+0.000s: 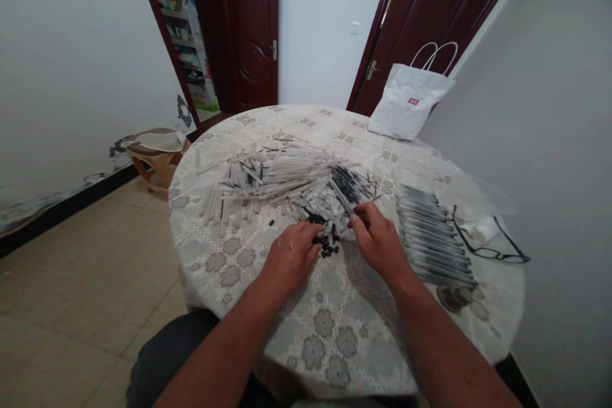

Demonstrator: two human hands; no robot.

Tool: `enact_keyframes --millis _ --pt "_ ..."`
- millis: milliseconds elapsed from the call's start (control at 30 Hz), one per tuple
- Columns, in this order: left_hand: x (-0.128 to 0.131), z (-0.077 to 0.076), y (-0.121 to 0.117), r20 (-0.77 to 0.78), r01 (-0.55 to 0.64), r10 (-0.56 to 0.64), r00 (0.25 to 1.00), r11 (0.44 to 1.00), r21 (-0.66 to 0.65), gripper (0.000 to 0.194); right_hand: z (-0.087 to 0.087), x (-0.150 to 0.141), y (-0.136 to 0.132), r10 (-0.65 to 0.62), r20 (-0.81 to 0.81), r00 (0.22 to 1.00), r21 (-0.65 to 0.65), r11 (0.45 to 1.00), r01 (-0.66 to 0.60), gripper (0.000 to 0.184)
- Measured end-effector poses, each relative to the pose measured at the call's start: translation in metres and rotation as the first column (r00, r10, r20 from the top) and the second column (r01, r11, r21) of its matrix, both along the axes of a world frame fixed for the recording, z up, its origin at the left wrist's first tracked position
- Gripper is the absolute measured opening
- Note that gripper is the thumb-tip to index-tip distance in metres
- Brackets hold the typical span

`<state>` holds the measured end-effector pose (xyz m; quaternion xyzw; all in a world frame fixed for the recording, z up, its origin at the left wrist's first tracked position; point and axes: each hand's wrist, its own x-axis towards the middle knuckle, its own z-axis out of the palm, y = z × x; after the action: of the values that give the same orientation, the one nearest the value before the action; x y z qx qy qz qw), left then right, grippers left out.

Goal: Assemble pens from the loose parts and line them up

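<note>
My left hand reaches into a small heap of black plugs, its thumb and forefinger apart at the heap's edge. Close by on the right, my right hand is closed, with thumb and fingertips around the lower end of a slim pen barrel that slants up to the left. Beyond both hands lies a broad pile of whitish pen tubes. Dark pen refills lie bunched at the pile's right side. Short pale pieces are scattered just ahead of my fingers.
A row of pens lies on the right of the round, cloth-covered table. Around it are glasses, a small glass jar and clear plastic. A white paper bag stands behind. A stool is left.
</note>
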<state>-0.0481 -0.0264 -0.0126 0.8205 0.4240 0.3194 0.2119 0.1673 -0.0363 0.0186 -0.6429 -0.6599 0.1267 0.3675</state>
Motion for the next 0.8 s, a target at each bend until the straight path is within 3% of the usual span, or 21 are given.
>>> enact_keyframes --millis 167,333,567,800 --pt "0.009 0.007 -0.006 -0.179 0.093 -0.087 0.98 0.995 0.029 0.028 -0.003 0.002 0.001 0.095 0.031 0.995 -0.167 0.982 -0.088 0.013" --pt "0.013 0.005 -0.005 -0.253 0.054 -0.041 0.967 0.998 0.045 0.02 -0.011 -0.006 0.0 0.158 -0.02 0.987 -0.219 0.963 -0.159 0.014" --pt "0.01 -0.002 0.002 -0.211 -0.004 0.009 0.977 1.0 0.024 0.013 -0.025 -0.022 0.001 0.144 -0.21 0.967 -0.213 0.959 -0.189 0.012" --pt "0.003 -0.001 0.006 -0.045 -0.094 0.093 0.995 0.995 -0.038 0.02 -0.022 -0.034 -0.006 0.194 -0.311 0.93 -0.144 0.958 -0.248 0.014"
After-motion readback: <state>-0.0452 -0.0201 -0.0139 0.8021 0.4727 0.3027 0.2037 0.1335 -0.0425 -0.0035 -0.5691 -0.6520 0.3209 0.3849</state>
